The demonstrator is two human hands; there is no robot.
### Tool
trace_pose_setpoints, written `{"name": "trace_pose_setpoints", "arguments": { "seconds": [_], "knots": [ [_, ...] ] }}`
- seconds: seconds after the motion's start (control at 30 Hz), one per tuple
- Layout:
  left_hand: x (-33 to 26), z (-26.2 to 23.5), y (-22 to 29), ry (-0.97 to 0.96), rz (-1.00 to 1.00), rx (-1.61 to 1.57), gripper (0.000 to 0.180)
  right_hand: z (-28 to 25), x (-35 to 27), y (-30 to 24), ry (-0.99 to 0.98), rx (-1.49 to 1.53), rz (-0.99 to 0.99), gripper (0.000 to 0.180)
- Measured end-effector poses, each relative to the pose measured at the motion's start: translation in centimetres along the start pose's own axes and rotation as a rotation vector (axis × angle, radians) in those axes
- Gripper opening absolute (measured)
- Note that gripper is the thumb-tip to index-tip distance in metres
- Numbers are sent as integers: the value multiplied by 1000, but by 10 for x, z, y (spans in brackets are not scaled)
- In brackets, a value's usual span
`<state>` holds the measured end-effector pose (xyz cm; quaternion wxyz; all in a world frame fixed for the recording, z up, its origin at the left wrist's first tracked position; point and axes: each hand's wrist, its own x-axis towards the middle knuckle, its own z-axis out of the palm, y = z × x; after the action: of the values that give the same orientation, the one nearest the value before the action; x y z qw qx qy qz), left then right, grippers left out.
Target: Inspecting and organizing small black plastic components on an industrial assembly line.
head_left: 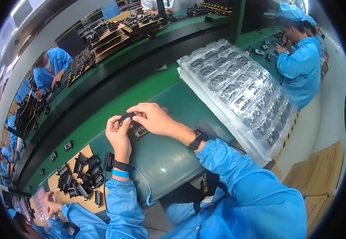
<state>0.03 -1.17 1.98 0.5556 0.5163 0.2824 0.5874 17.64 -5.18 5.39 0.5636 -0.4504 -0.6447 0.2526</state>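
I am watching both hands meeting over the green desk (169, 155) near the picture's centre. The left hand (118, 137) is pinching a small black part (127, 116) with a narrow grip at its upper end, while the right hand (153, 118) is covering the same part from three o'clock, fingers closed on it. A second dark part (139, 131) is lying just below. At seven o'clock, black parts (83, 175) are sitting on cardboard (86, 203); at two o'clock, clear blister trays (240, 87) are stacked.
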Motion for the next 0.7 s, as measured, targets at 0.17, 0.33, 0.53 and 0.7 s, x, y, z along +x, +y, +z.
{"name": "trace_pose_setpoints", "arguments": {
  "seconds": [0.17,0.33,0.53,0.7],
  "knots": [
    [1,-8,-2,3,-66,-12,23,-70,15,-54,268,-477,-105,23],
    [4,-18,-9,66,-56,-91,24,-212,29,-103,314,-1020,318,27],
    [4,-11,-7,100,-55,-103,24,-307,2,-44,380,-1337,726,32],
    [3,-15,-11,96,-47,-88,23,-296,-6,-8,357,-1292,815,35]
  ]
}}
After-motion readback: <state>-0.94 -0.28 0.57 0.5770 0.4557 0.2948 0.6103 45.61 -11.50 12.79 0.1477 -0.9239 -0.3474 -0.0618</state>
